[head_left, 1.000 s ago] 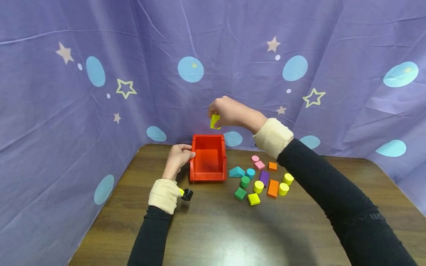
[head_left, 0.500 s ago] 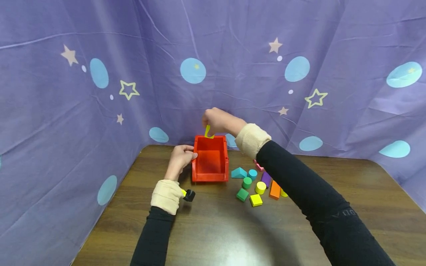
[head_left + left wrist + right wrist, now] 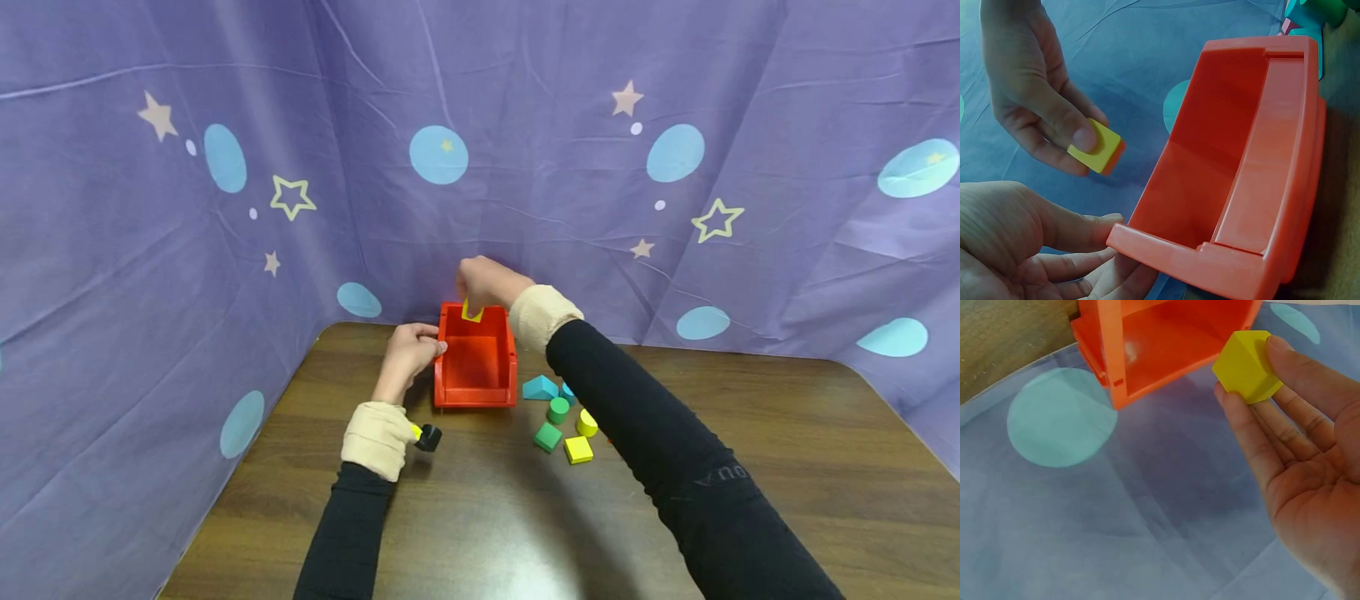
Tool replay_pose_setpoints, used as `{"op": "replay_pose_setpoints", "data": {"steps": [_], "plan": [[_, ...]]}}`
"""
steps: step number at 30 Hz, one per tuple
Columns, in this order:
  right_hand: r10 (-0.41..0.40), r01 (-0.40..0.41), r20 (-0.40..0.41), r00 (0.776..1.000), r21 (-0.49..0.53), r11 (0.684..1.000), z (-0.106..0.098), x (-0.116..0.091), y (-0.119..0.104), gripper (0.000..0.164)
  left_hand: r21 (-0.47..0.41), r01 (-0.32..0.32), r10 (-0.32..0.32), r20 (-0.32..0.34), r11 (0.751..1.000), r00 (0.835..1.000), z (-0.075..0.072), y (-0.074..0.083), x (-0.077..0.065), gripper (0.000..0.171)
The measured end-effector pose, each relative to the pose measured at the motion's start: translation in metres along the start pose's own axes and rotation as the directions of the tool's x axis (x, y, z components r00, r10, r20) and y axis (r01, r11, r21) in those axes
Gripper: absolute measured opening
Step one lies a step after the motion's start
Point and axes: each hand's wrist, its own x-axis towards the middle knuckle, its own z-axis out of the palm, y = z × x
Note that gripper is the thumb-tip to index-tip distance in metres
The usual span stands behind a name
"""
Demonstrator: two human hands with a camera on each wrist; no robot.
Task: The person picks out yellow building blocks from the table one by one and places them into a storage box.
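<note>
Between thumb and fingers, my right hand [image 3: 487, 282] pinches a yellow block [image 3: 1249, 367] with flat faces. It holds the block over the back end of the red plastic bin [image 3: 476, 398], above the rim. The bin's visible floor is bare in the head view. My left hand [image 3: 406, 358] grips the bin's left wall, thumb at the rim and fingers outside, as the left wrist view shows. Right of the bin lie a blue triangular block [image 3: 540, 388], a green cylinder [image 3: 558, 410], a green block [image 3: 547, 437], a yellow cylinder [image 3: 587, 423] and a flat yellow block [image 3: 578, 450].
A purple curtain [image 3: 525, 167] with stars and blue spots hangs right behind the wooden table [image 3: 465, 517]. The right sleeve [image 3: 660, 433] crosses over the block group and hides part of it. A small black object [image 3: 428, 438] sticks out from the left wrist band.
My right hand has come down and slightly left with the yellow block, from high above the bin to its back rim. The left hand keeps its hold on the bin.
</note>
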Motion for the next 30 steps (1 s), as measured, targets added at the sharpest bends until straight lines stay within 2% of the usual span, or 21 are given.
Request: {"op": "replay_pose_setpoints", "data": {"steps": [6,12,22,30], "plan": [[0.019,-0.019,0.014,1.0,0.0,1.0,0.004,0.006,-0.001,0.015,0.026,0.001,0.0,-0.018,1.0,1.0,-0.001,0.001,-0.001,0.035],[0.053,-0.052,0.025,0.998,-0.019,0.998,0.013,0.007,0.001,0.015,0.008,0.0,0.0,-0.015,1.0,1.0,0.001,0.0,-0.001,0.036],[0.118,-0.125,0.081,0.99,0.078,0.989,0.03,0.015,0.0,0.017,0.0,0.006,-0.006,-0.016,1.0,1.0,0.002,-0.002,0.0,0.036],[0.151,-0.155,0.096,0.984,0.033,0.987,0.041,0.022,-0.003,0.013,-0.001,0.012,-0.012,-0.016,1.0,1.0,0.002,0.0,-0.001,0.038]]}}
